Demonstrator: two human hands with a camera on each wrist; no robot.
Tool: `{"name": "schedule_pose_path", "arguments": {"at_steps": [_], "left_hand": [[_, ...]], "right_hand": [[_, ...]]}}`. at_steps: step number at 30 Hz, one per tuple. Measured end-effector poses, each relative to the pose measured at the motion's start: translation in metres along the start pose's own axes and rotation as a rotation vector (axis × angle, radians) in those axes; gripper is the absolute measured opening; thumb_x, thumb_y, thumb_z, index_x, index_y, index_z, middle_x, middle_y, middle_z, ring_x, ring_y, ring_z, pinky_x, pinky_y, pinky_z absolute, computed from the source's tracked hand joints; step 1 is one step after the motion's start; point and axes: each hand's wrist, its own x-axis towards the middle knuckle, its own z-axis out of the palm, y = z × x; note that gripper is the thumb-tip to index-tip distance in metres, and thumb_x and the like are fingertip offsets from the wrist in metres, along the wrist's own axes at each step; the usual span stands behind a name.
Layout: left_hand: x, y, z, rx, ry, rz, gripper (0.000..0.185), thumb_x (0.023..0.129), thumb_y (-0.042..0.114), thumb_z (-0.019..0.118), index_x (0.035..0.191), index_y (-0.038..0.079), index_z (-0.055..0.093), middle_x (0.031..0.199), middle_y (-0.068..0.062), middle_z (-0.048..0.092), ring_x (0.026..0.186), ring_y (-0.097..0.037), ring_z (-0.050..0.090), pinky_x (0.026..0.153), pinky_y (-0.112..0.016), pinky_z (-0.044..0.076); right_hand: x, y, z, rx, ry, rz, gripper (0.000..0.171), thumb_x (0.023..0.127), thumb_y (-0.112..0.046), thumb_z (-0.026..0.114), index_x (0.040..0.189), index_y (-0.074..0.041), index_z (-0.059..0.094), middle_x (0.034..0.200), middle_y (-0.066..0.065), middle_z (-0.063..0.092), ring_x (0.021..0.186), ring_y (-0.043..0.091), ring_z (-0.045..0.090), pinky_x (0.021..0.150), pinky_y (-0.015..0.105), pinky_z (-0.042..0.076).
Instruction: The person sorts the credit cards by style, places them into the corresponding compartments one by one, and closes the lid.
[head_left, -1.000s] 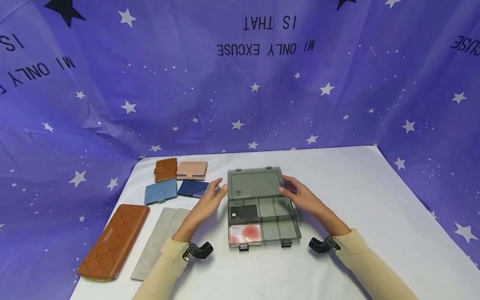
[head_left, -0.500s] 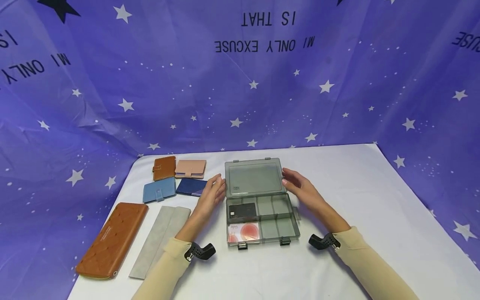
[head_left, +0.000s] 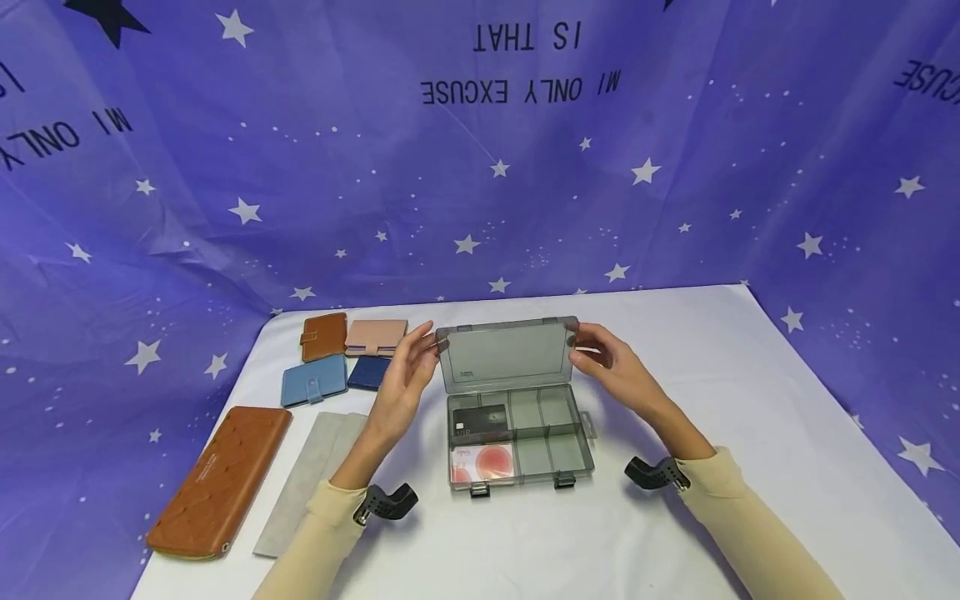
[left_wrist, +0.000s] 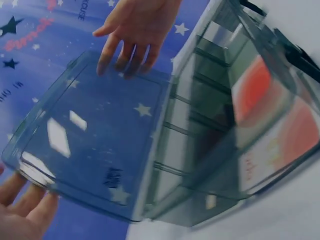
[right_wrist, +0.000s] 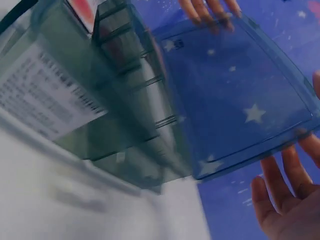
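A translucent grey-green compartment box (head_left: 525,487) sits on the white table, its lid (head_left: 510,354) raised and tilted back on the hinge. My left hand (head_left: 401,392) touches the lid's left edge with nearly straight fingers; the left wrist view shows these fingertips (left_wrist: 42,207) against the rim. At the opposite edge, my right hand (head_left: 618,371) touches the lid with extended fingers (right_wrist: 277,182). A black card (head_left: 480,421) lies in the back left of the box. In front of it is a white card with red circles (head_left: 480,462).
Left of the box lie a small brown wallet (head_left: 324,337), a pink one (head_left: 377,335), a light blue one (head_left: 313,380) and a navy one (head_left: 367,372). Nearer are a long brown wallet (head_left: 217,483) and a grey flat case (head_left: 307,483), partly behind the left arm.
The lid has swung up from lying flat behind the box to a steep tilt. Both hands have risen with it, one at each side edge. The cards stay in place.
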Motion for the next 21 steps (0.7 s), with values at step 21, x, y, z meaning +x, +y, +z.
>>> {"name": "schedule_pose_path", "arguments": {"at_steps": [21], "left_hand": [[-0.074, -0.001, 0.002, 0.610, -0.479, 0.178, 0.060, 0.093, 0.045, 0.085, 0.145, 0.022, 0.066, 0.166, 0.002, 0.048, 0.154, -0.026, 0.044, 0.115, -0.058, 0.046]], "right_hand": [[-0.086, -0.002, 0.009, -0.435, -0.255, -0.421, 0.044, 0.095, -0.014, 0.085, 0.137, -0.018, 0.073, 0.147, -0.004, 0.065, 0.140, 0.023, 0.057, 0.118, 0.027, 0.041]]}}
